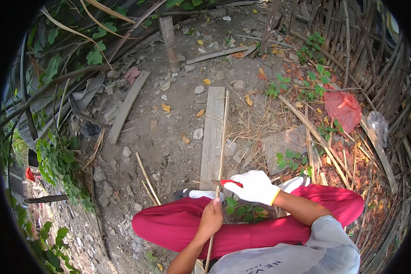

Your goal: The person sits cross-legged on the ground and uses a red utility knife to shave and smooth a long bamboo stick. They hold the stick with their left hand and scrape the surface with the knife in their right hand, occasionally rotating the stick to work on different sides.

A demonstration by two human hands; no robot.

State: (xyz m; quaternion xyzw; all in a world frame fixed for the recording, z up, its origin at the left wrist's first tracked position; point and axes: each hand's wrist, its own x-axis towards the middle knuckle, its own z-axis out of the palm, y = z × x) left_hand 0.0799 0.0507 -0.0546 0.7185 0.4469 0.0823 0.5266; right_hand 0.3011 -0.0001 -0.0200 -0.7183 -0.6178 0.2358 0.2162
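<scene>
A long, thin bamboo strip (223, 141) runs from my lap away over the ground. Its near part lies in my bare left hand (211, 218), which is closed round it with the thumb on top. My right hand (255, 187), in a white glove with a yellow cuff, grips a red-handled knife (232, 182). The short blade sits against the strip just beyond my left thumb; its exact edge is too small to make out. Beneath and beside the strip, a flat grey wooden plank (213, 123) lies on the soil, pointing away from me.
Another plank (129, 107) lies to the left, below an upright wooden post (169, 43). Two cut sticks (147, 176) rest near my left knee. On the right are long bamboo pieces (317, 137), a red plastic bag (342, 109) and a woven stick fence (374, 50).
</scene>
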